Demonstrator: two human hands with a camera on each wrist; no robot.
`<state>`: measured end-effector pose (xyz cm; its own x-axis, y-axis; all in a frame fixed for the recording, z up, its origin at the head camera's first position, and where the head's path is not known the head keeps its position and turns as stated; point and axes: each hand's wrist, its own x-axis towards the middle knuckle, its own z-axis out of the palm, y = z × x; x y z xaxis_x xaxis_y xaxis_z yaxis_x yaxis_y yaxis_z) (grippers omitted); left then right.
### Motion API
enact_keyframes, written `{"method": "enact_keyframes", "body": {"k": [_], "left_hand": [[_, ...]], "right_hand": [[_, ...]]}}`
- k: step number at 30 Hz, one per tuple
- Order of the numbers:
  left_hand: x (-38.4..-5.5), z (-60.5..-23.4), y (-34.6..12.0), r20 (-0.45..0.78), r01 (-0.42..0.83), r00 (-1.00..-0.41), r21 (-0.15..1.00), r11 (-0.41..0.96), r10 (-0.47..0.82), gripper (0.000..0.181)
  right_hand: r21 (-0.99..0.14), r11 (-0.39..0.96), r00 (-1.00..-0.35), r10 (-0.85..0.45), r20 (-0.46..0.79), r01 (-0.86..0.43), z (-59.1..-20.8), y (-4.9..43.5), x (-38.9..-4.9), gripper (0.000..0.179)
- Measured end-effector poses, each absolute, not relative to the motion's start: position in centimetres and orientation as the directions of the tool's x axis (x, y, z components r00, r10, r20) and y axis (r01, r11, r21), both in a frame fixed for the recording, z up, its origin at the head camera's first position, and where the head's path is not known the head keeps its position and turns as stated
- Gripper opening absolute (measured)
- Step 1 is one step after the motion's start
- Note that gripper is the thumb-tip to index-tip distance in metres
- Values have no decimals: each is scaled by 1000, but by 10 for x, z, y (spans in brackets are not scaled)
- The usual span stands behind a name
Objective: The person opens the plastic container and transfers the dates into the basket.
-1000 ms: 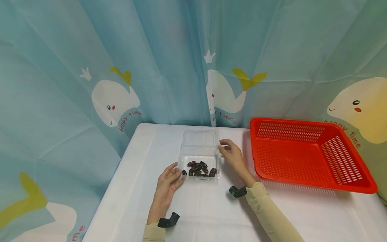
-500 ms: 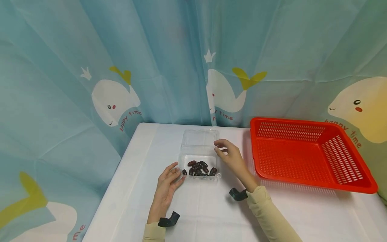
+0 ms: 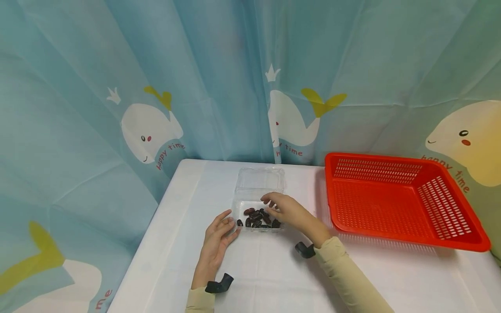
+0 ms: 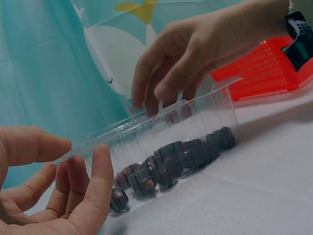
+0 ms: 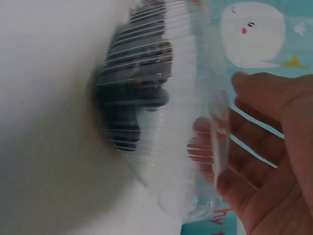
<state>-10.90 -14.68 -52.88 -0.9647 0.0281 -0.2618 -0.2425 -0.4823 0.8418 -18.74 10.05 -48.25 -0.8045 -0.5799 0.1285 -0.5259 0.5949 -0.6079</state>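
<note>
A clear plastic clamshell box stands on the white table, its lid folded back. Several dark, glossy dates lie inside. My left hand holds the box's front left corner; in the left wrist view the thumb is at the front wall and the index finger lies on the rim. Over the right part of the box hangs my right hand, fingers loosely bent and pointing down into it. Nothing shows between those fingers. The right hand hides part of the box's right side in the head view.
To the right stands a red plastic basket with slotted walls. The white-covered table ends at a blue curtain printed with whales, behind and to the left.
My right hand has moved from the hinge area at the box's right side leftward and nearer, over the dates. The left hand stays at its corner. The box has not visibly moved.
</note>
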Motion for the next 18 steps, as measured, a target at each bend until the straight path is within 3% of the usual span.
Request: {"method": "enact_keyframes", "body": {"k": [8, 18], "left_hand": [[-109, -529, -147, -266, -245, -964, 841, -482, 26, 52], [-108, -529, -147, -271, -249, -962, 847, -469, 23, 52]], "right_hand": [[-409, 701, -780, -624, 43, -584, -486, 89, -185, 44], [-306, 746, -787, -616, 19, -591, -487, 80, -182, 41]]}}
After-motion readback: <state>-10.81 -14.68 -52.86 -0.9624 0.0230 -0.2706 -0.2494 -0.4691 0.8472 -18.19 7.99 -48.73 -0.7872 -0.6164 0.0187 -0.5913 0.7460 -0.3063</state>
